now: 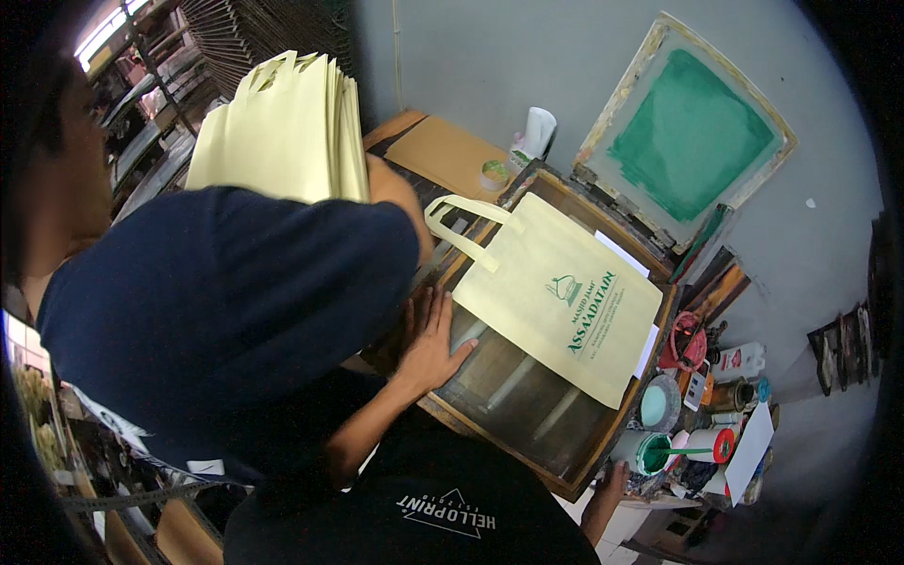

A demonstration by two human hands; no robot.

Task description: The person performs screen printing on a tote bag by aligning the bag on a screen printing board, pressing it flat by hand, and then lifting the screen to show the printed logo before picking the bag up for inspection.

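The bag [565,301] already has its green print and lies flat on the frame [527,414], with the screen [692,132] lifted back against the wall, so I think only taking the bag off is left. Your left hand [428,344] lies flat, fingers apart, just beside the bag's near edge. Your right hand [607,490] is at the frame's corner, its grip too hidden to tell. Paint pots [659,405] crowd the right and a helper's sleeve [235,301] crowds the left.
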